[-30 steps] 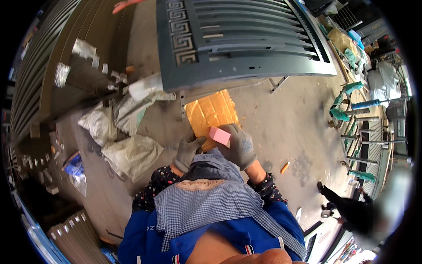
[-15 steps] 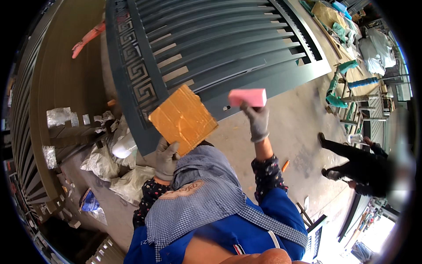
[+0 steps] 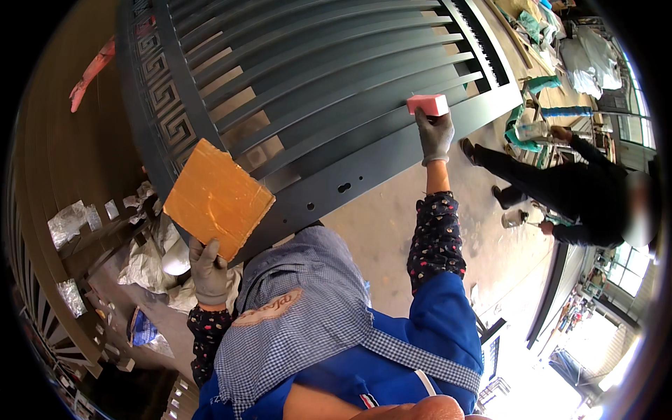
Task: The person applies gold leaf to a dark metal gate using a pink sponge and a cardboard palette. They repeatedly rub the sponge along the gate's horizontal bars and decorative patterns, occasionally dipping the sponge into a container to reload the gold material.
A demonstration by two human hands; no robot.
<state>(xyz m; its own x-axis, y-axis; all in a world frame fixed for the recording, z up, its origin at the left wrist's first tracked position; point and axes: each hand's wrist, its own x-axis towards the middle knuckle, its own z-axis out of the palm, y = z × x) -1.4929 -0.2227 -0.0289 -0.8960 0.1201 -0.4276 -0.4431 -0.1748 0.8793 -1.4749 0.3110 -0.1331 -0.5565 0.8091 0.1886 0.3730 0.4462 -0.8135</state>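
My left hand (image 3: 210, 274), in a grey work glove, grips the lower corner of a flat brown cardboard square (image 3: 218, 199). The cardboard is tilted and its surface looks shiny and creased. My right hand (image 3: 435, 136), also gloved in grey, is closed round a pink sponge block (image 3: 428, 105). The sponge is over the near right part of a large dark grey metal gate panel (image 3: 381, 157); whether it touches the metal I cannot tell. The panel has long slats, a pierced key-pattern strip on the left and several holes along its near rail.
A brown panel (image 3: 87, 133) stands at the left, with a pink glove (image 3: 91, 73) by it. Crumpled white sacks (image 3: 147, 262) lie on the floor at lower left. At right, a person in dark clothes (image 3: 560, 175) holds containers, near a rack wrapped in green (image 3: 539, 84).
My right hand has carried the sponge forward and right, over the panel. My left hand has moved left with the cardboard. The person at right has raised an arm and come further into view.
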